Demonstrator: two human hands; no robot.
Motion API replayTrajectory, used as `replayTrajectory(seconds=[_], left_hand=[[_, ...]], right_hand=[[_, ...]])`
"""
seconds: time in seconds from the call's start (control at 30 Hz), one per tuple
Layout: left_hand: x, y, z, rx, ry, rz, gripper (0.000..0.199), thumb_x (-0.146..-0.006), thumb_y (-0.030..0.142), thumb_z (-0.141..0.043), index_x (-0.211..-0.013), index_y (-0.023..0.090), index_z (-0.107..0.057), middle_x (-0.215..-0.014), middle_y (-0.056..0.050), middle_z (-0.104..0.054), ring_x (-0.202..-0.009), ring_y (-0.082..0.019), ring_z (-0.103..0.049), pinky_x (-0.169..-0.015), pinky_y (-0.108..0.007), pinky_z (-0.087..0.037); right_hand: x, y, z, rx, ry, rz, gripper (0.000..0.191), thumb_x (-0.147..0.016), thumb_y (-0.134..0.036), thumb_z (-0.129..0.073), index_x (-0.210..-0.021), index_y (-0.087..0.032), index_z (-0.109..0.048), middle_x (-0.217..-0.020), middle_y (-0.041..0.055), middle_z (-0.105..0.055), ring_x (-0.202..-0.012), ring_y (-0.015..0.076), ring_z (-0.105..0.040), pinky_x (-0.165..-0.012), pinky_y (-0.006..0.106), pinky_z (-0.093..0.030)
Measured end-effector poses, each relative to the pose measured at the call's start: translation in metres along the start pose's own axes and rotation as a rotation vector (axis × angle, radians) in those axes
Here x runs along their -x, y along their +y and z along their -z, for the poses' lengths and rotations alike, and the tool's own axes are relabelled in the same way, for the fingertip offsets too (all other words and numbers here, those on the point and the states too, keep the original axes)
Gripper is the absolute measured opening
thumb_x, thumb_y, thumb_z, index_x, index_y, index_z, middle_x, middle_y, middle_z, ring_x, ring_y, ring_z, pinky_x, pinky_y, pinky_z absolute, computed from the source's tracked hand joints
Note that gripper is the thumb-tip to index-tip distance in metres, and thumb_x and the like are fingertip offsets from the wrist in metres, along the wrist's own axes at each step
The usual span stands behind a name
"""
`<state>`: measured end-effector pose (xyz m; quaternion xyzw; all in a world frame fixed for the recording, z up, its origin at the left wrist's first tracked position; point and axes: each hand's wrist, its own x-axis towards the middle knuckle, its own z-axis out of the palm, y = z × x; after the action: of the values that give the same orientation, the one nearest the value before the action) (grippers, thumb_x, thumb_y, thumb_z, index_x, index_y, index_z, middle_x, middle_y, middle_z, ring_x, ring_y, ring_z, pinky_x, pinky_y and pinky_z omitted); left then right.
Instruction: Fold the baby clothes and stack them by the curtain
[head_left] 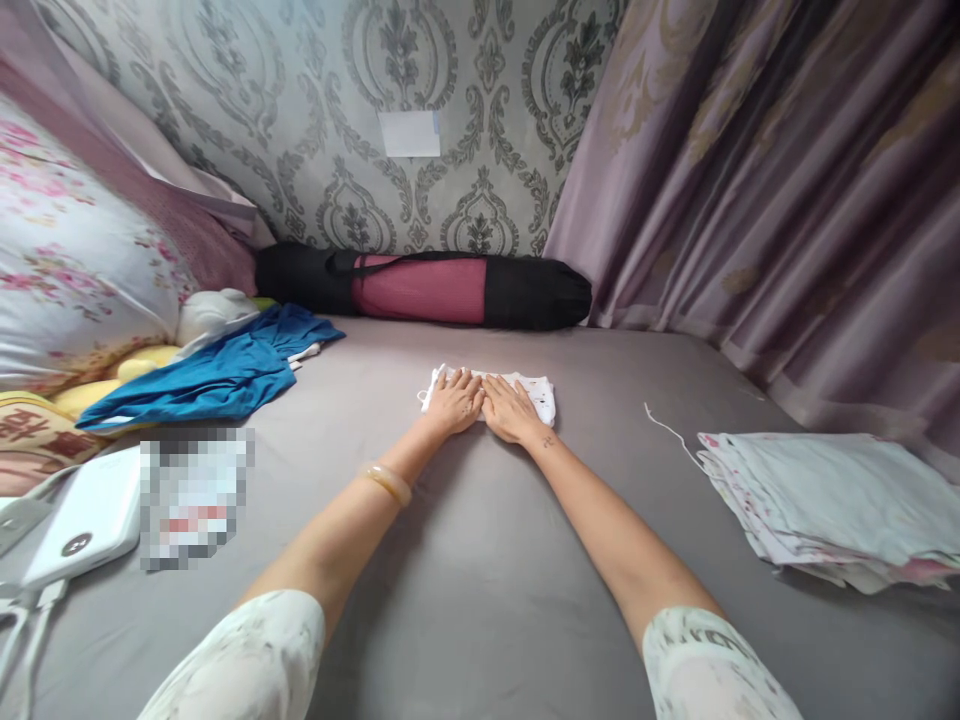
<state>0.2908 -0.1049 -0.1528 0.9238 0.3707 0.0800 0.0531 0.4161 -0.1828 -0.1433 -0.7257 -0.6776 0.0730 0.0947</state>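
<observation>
A small folded white cloth [541,392] with dark specks lies flat on the grey sheet [465,580], near the middle of the view. My left hand [456,398] rests palm down on its left part, fingers extended. Beside it, my right hand [510,405] presses flat on the cloth's middle, its fingertips close to those of my left hand. Neither hand grips anything. A white string loop shows at the cloth's left edge. The part of the cloth under my palms is hidden.
A stack of folded cloths [847,495] lies at right. At left are a blue garment [217,370], a white power bank [94,515] with cables, and a floral pillow [75,240]. A black and red roll bag [420,290] lies along the wall.
</observation>
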Motion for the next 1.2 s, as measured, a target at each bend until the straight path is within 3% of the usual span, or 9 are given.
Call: replayTrajectory(seconds=[0.27,0.63,0.87,1.2], left_hand=[[-0.005,-0.008,-0.001,0.079,-0.028,0.061,0.05,-0.099,0.042,-0.031,-0.142,0.022,-0.045,-0.153,-0.012,-0.039,-0.143,-0.03,-0.03,-0.117,-0.053,-0.016],[-0.002,-0.031,0.001,0.08,-0.096,0.183,0.058,-0.099,0.043,-0.023,-0.15,0.018,-0.032,-0.16,-0.014,-0.024,-0.149,-0.028,-0.015,-0.118,-0.052,-0.012],[0.001,-0.056,-0.004,0.085,-0.128,0.162,0.066,-0.097,0.05,-0.02,-0.153,0.015,-0.027,-0.161,-0.013,-0.018,-0.149,-0.026,-0.017,-0.119,-0.045,-0.015],[0.002,-0.058,-0.004,0.077,-0.13,0.16,0.068,-0.098,0.051,-0.018,-0.153,0.014,-0.025,-0.162,-0.014,-0.016,-0.149,-0.024,-0.015,-0.12,-0.046,-0.013]], right_hand=[[-0.003,0.013,-0.004,0.029,0.016,0.016,0.055,-0.099,-0.029,-0.023,-0.152,-0.016,-0.034,-0.158,0.0069,-0.03,-0.146,0.0216,-0.023,-0.119,0.044,-0.013],[0.001,0.034,-0.003,0.069,0.026,-0.152,0.06,-0.1,-0.035,-0.023,-0.151,-0.005,-0.029,-0.159,0.0129,-0.027,-0.147,0.0242,-0.021,-0.119,0.04,-0.013],[0.016,0.048,0.004,0.124,0.006,-0.182,0.064,-0.1,-0.039,-0.02,-0.152,-0.002,-0.028,-0.159,0.0148,-0.025,-0.148,0.0248,-0.019,-0.12,0.039,-0.011],[0.022,0.054,0.006,0.111,-0.01,-0.227,0.063,-0.099,-0.037,-0.019,-0.153,-0.004,-0.027,-0.161,0.0126,-0.021,-0.149,0.0236,-0.015,-0.12,0.039,-0.014]])
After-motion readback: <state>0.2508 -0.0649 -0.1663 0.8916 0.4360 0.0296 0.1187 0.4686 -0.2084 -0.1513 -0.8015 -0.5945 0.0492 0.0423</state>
